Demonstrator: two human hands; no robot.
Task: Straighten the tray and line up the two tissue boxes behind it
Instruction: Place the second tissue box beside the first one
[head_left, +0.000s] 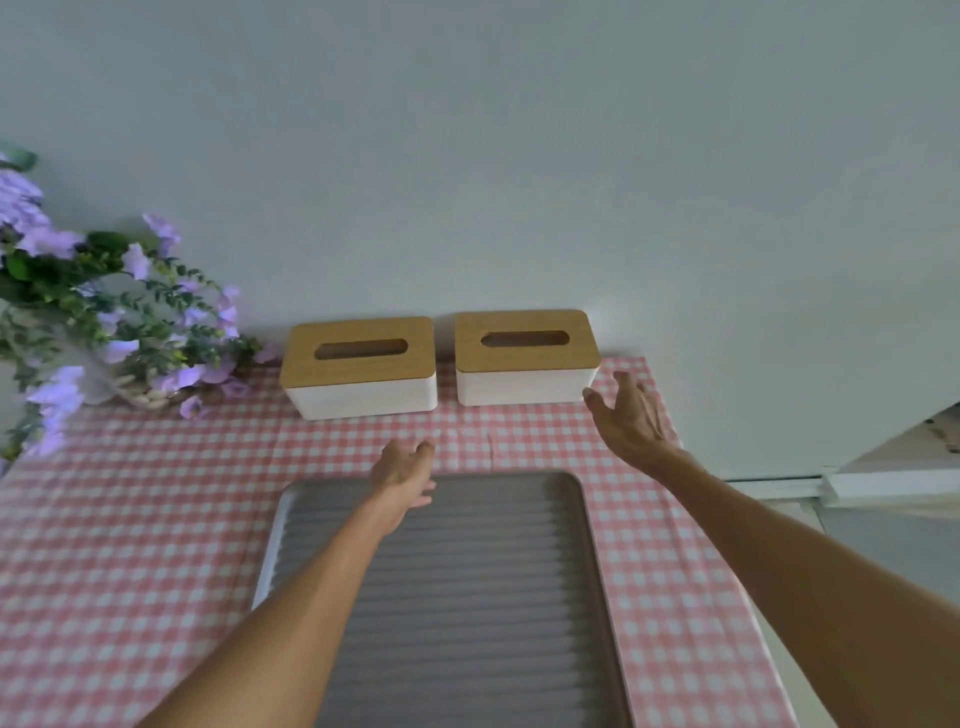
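Observation:
A grey ribbed tray (467, 597) lies lengthwise on the pink checked tablecloth, its far edge toward the wall. Behind it stand two white tissue boxes with wooden lids, side by side against the wall: the left box (359, 366) and the right box (525, 356), with a narrow gap between them. The left box sits slightly nearer to me than the right one. My left hand (404, 467) hovers over the tray's far edge, fingers apart and holding nothing. My right hand (628, 415) is open just beside the right box's near right corner, apart from it.
A bunch of purple flowers (104, 322) in a basket stands at the table's back left corner. The tablecloth (130, 519) ends at the right table edge near a white ledge (883, 483). A pale wall runs behind the boxes.

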